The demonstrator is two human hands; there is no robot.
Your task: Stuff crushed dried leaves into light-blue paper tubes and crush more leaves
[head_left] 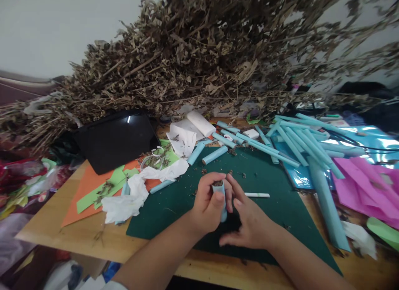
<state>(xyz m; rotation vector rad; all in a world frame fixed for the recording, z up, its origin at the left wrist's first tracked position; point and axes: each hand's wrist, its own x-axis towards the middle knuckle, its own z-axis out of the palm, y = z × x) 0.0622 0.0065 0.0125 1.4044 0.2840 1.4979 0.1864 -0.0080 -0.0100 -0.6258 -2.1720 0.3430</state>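
My left hand (207, 205) is wrapped round a short light-blue paper tube (223, 214), held nearly upright over the dark green cutting mat (268, 236). Brown crumbled dried leaf (217, 183) shows in the tube's top end. Close beside it on the right is my right hand (251, 223), its thumb spread away below and its fingers reaching toward the tube's upper end. Whether those fingertips touch the tube is hard to see. Behind the right hand, a thin white stick (257, 195) lies on the mat.
Dried leafy stalks (199, 53) hang across the back. Several blue paper tubes (296, 140) are piled at the right, near pink paper (368, 182). Left are a black screen (118, 136), crumpled white tissue (134, 198) and orange paper (81, 198). The wooden table (40, 229) ends in front.
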